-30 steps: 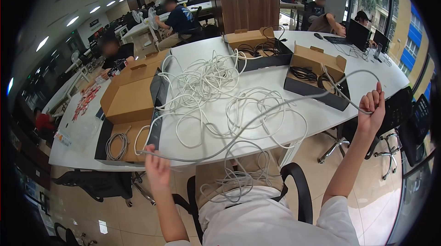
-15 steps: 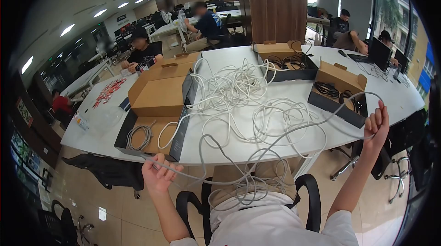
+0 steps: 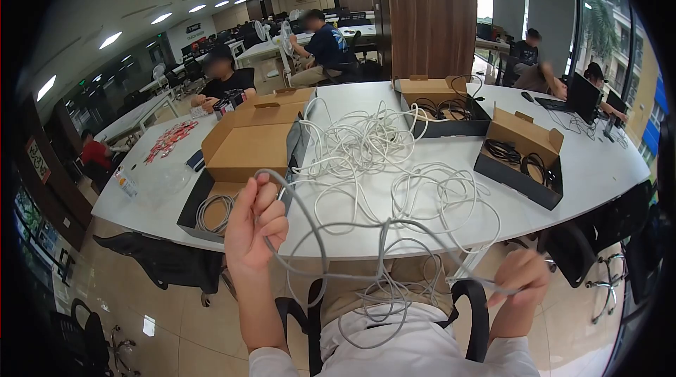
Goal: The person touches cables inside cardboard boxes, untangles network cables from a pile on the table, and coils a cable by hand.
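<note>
A long grey cable point(image 3: 319, 233) runs between my two hands, and its slack lies in loose loops over my lap. My left hand point(image 3: 255, 225), raised in front of the left cardboard box point(image 3: 246, 143), is closed around the cable, which arches out above the fingers. Lower at the right, past the table's front edge, my right hand point(image 3: 522, 277) pinches another stretch of it; that hand is slightly blurred. Inside the left box a coiled grey cable point(image 3: 201, 215) shows, partly behind my left hand. A tangle of white cable point(image 3: 366, 139) spreads across the table's middle.
Two more boxes, one at the back point(image 3: 458, 127) and one at the right point(image 3: 517, 174), hold black cables. Red packets point(image 3: 169, 141) and a bottle point(image 3: 125, 181) are on the white table's left side. Laptops point(image 3: 584, 99) stand far right. Several people sit around.
My left hand has risen and turned, with the grey cable now looping above it. My right hand has come down and inward, from beside the right box, still on the cable.
</note>
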Demonstrator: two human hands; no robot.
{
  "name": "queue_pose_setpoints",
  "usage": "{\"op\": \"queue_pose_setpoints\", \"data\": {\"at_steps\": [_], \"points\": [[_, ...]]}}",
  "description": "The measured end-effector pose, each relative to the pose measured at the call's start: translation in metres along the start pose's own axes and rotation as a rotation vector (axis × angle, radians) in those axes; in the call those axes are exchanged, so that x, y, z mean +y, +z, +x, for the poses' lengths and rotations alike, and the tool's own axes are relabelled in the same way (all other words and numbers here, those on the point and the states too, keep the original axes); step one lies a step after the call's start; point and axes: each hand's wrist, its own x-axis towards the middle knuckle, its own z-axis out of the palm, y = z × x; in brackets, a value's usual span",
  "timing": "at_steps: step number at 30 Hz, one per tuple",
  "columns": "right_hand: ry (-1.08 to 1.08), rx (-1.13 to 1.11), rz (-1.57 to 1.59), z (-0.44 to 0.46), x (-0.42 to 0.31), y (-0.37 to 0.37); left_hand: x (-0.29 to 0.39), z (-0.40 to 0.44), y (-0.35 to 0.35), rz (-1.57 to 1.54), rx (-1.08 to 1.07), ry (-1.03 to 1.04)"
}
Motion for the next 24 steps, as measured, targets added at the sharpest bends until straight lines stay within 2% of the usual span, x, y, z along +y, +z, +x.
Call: {"op": "queue_pose_setpoints", "data": {"at_steps": [1, 3, 9, 12, 18, 21, 24], "points": [[0.113, -0.174, -0.009, 0.006, -0.002, 0.001, -0.001, 0.004, 0.006, -0.028, 0.011, 0.004], [0.257, -0.254, 0.015, 0.019, 0.009, 0.025, -0.002, 0.014, 0.017, -0.084, 0.031, 0.012], [0.485, -0.379, -0.391, 0.044, 0.064, 0.078, -0.007, 0.038, 0.037, -0.005, -0.003, 0.105], [0.628, -0.429, -0.593, 0.056, 0.082, 0.093, -0.007, 0.046, 0.036, 0.065, -0.118, 0.116], [0.604, -0.198, -0.653, 0.069, 0.115, 0.111, -0.019, 0.047, 0.046, 0.186, -0.266, 0.109], [0.478, 0.036, -0.575, 0.088, 0.127, 0.112, -0.033, 0.038, 0.050, 0.285, -0.289, 0.041], [0.274, 0.386, -0.328, 0.119, 0.128, 0.104, -0.048, 0.025, 0.063, 0.451, -0.352, -0.166]]}}
